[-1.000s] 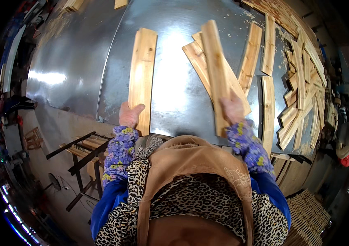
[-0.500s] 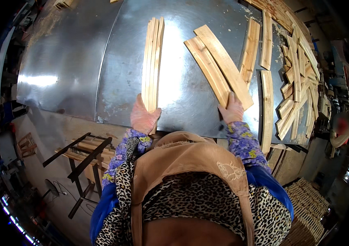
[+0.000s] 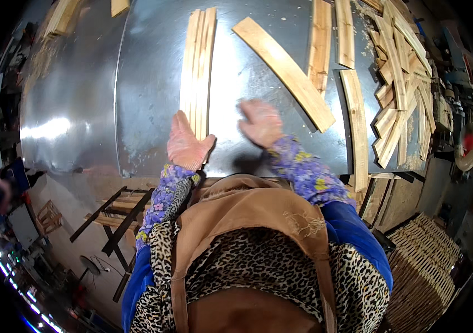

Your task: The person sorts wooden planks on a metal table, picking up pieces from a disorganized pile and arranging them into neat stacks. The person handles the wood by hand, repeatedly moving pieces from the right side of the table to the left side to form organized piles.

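Observation:
My left hand (image 3: 189, 145) is closed round the near end of a bundle of wooden slats (image 3: 198, 72) standing on edge, thumb on the right side and fingers on the left. To the right of this bundle, my right hand (image 3: 263, 123) is over the metal tabletop, slightly blurred, holding nothing, with its thumb apart from the fingers. A single curved wooden slat (image 3: 286, 75) lies flat and slanted beyond and to the right of that hand.
Several slats lie farther right, one a curved slat (image 3: 354, 122) near the edge. Beyond them is a jumbled slat pile (image 3: 400, 105). More slats (image 3: 61, 18) sit far left on the metal table (image 3: 75, 100). A dark-legged frame (image 3: 117, 222) stands on the floor at left.
My right hand has moved left, away from the two slanted slats. Only one of them still lies there; the other seems to be in the bundle now. My left hand stays on the bundle.

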`<state>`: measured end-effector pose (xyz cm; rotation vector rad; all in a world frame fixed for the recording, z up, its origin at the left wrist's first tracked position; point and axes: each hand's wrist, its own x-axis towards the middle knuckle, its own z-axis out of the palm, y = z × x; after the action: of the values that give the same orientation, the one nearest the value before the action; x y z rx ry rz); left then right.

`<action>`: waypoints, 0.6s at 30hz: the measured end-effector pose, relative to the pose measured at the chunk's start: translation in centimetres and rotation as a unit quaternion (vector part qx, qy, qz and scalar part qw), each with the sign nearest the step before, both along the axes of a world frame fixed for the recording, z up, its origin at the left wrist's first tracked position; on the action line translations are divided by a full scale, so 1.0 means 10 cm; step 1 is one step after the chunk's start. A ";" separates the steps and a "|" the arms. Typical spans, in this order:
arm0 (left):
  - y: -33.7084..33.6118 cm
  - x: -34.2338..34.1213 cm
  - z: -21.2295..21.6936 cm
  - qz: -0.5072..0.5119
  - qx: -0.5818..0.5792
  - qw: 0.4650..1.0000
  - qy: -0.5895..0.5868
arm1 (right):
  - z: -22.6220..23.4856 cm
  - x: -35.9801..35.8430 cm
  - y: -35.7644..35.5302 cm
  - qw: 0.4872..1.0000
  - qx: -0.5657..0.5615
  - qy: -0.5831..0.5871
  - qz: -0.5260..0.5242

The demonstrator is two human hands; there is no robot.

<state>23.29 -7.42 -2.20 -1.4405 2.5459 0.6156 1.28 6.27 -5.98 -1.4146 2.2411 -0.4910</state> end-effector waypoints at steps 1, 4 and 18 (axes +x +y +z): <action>0.00 -0.05 0.04 0.027 0.039 0.999 -0.004 | -0.07 -0.38 0.28 0.995 0.020 0.088 -0.052; -0.03 -0.13 0.06 0.055 0.086 0.995 -0.021 | 0.05 -1.29 1.09 0.947 0.152 0.229 -0.167; -0.11 -0.56 0.09 0.051 0.062 0.996 0.034 | -0.16 -0.88 1.17 0.780 -0.151 -0.524 -0.308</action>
<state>17.67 -8.54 -1.30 -1.5381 2.4467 0.8361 -7.50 17.98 -7.54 -0.2214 1.5895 -1.4658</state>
